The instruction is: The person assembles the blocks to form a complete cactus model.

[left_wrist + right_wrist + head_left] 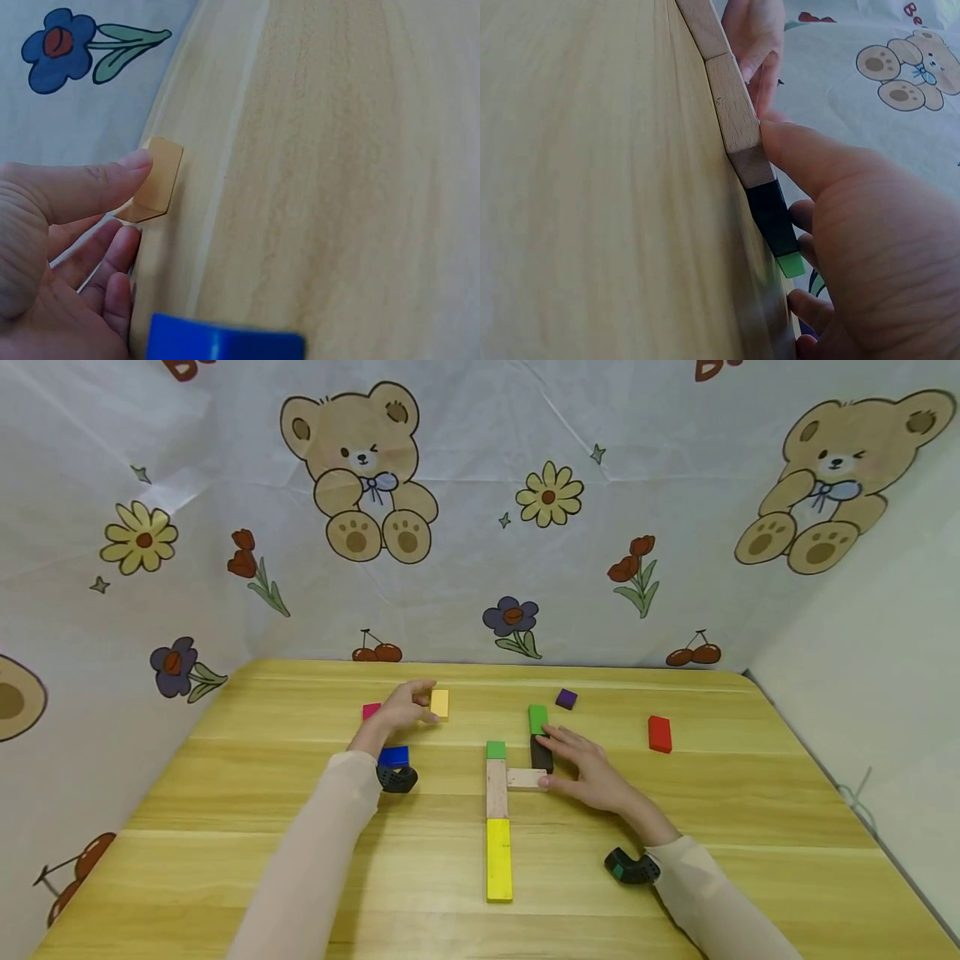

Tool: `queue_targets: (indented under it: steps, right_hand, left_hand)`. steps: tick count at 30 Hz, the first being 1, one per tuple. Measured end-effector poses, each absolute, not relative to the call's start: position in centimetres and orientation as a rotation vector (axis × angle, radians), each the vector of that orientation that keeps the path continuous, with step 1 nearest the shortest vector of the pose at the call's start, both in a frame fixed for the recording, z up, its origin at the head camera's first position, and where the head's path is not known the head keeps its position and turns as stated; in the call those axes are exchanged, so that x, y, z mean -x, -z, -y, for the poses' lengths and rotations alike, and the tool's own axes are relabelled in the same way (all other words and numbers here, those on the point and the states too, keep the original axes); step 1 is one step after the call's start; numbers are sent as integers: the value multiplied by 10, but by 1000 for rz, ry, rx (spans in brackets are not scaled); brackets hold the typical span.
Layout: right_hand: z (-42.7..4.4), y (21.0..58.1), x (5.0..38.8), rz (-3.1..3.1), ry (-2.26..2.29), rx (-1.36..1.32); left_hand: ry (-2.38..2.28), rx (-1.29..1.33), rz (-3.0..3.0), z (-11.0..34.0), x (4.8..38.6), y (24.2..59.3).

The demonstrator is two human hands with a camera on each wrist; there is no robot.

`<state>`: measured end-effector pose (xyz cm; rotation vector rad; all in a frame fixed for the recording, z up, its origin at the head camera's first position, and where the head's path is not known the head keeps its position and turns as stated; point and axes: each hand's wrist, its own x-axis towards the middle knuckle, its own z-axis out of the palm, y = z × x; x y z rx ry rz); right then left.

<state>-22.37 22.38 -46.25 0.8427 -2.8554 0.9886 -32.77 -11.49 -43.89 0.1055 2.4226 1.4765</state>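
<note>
In the head view, my left hand is at a light orange block, index finger by its far end and thumb by its near end. The left wrist view shows the thumb against this block. My right hand has its fingers spread beside a black block and a green block; its thumb touches the end of a short plain wooden block. That block meets a column of a small green block, a plain wooden block and a long yellow block.
A blue block and a partly covered pink block lie by the left wrist. Toward the back is a small purple block; a red block lies at the right. A patterned cloth hangs behind the table.
</note>
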Motion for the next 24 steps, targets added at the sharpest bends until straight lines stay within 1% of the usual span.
queue_targets:
  steps: [9,19,24]
  right_hand:
    - [-223,463,223,2869,-988,-827]
    - [-223,460,223,2876,-981,-825]
    - [-223,462,223,2875,-983,-829]
  left_hand:
    - [-1561,-84,-2396,117,330,447]
    - [-1582,-93,-2388,117,324,443]
    - [-1578,-100,-2428,118,326,450]
